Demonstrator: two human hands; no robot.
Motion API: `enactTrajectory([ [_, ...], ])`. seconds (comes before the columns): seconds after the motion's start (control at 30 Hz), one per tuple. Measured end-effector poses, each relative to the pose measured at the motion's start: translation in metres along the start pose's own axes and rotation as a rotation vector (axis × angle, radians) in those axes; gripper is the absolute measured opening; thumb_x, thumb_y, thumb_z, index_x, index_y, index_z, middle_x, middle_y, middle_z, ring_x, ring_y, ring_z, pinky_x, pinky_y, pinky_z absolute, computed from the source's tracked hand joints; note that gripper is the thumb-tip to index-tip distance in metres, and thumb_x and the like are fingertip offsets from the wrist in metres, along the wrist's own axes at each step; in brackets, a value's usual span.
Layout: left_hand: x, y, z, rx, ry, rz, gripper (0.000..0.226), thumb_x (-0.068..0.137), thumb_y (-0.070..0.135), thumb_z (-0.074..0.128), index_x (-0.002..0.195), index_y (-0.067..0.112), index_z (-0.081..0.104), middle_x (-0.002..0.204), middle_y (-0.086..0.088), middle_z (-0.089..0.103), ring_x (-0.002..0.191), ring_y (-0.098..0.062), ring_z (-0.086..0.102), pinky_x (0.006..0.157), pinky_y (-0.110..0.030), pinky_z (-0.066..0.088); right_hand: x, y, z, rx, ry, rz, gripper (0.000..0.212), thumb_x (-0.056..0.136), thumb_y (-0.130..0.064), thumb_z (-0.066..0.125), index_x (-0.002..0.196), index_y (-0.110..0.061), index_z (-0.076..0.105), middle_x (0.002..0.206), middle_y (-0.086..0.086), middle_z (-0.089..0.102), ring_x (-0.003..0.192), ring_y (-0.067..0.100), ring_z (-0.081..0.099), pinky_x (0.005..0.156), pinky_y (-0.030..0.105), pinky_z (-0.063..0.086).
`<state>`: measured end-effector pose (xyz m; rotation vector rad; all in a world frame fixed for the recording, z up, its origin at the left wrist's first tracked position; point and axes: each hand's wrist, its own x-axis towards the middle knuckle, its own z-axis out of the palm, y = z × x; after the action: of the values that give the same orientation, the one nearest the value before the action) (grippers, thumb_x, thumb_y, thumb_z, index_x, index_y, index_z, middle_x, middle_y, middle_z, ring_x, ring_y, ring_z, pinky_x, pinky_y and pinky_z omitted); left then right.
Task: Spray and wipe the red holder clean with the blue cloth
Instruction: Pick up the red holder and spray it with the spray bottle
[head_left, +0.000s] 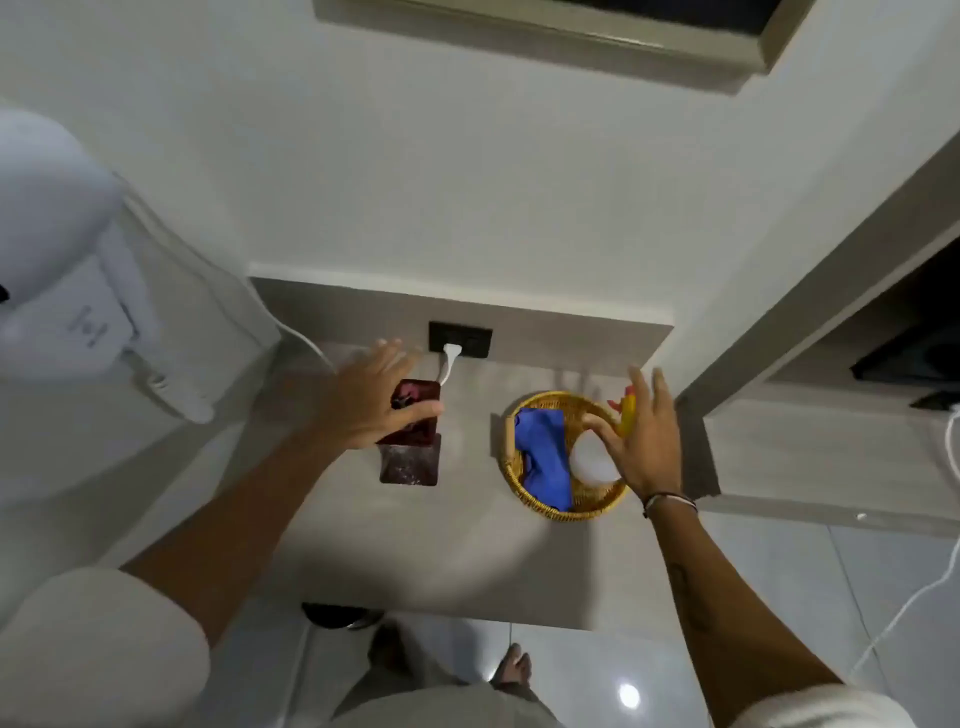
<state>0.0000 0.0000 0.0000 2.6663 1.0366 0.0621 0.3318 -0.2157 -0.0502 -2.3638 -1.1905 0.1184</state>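
The red holder (411, 457), a dark red open-topped box, stands on the grey table (467, 561) below a wall socket. My left hand (371, 400) hovers over its top with fingers spread, the thumb across its opening; I cannot tell whether it touches. To the right, a yellow wicker basket (545, 506) holds the folded blue cloth (543, 462) and a spray bottle (592, 457) with a white body and a yellow and red head. My right hand (641, 441) is open over the bottle, fingers apart, close to its neck but not closed on it.
A white plug and cable (451, 358) sit in the black socket (460, 339) right behind the holder. A white appliance (78, 291) stands at the left. A cabinet (810, 395) rises at the right. Below the table's front edge are a tiled floor and my feet.
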Motion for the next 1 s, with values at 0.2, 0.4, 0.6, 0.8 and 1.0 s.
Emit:
enactTrajectory([
  [0.2,-0.001,-0.009,0.016,-0.044,-0.172,0.033,0.137,0.065,0.098,0.068,0.168,0.016,0.033,0.171,-0.010,0.041,0.157,-0.034,0.038,0.126,-0.057,0.033,-0.019,0.014,0.019,0.429,-0.057,0.298,0.090,0.086,-0.025,0.087,0.159,-0.023,0.035,0.146,0.004,0.064,0.127,0.031,0.066,0.104,0.046,0.054],
  [0.4,0.004,-0.009,0.016,-0.093,-0.148,0.032,0.115,0.064,0.072,0.093,0.155,0.014,0.052,0.146,-0.009,0.062,0.130,-0.031,0.060,0.111,-0.050,0.052,-0.016,0.006,0.029,0.461,0.002,0.325,0.054,0.098,-0.016,0.073,0.149,-0.013,0.055,0.144,0.010,0.065,0.128,0.035,0.065,0.108,0.046,0.053],
  [0.6,0.001,-0.026,0.011,-0.236,-0.133,0.058,0.092,0.056,0.057,0.098,0.132,0.021,0.061,0.118,0.001,0.065,0.106,-0.023,0.065,0.091,-0.042,0.061,-0.018,0.000,0.017,0.476,0.215,0.309,0.052,0.100,-0.029,0.071,0.148,-0.019,0.054,0.125,0.008,0.074,0.115,0.028,0.068,0.104,0.044,0.055],
  [0.8,-0.022,-0.059,0.028,-0.479,-0.028,0.028,0.097,0.049,0.048,0.093,0.137,0.026,0.058,0.125,0.005,0.062,0.105,-0.008,0.063,0.092,-0.030,0.055,-0.047,-0.018,-0.009,0.522,0.498,0.268,0.042,0.098,-0.052,0.068,0.125,-0.021,0.068,0.099,-0.022,0.070,0.088,-0.007,0.066,0.084,0.023,0.062],
  [1.0,-0.033,-0.092,0.041,-0.629,-0.014,0.023,0.099,0.059,0.011,0.104,0.144,0.023,0.055,0.125,0.007,0.064,0.113,0.014,0.062,0.089,-0.002,0.046,-0.109,-0.077,-0.004,0.852,0.107,0.237,0.047,0.102,-0.033,0.069,0.147,-0.039,0.057,0.141,-0.014,0.068,0.122,0.006,0.070,0.091,0.026,0.063],
])
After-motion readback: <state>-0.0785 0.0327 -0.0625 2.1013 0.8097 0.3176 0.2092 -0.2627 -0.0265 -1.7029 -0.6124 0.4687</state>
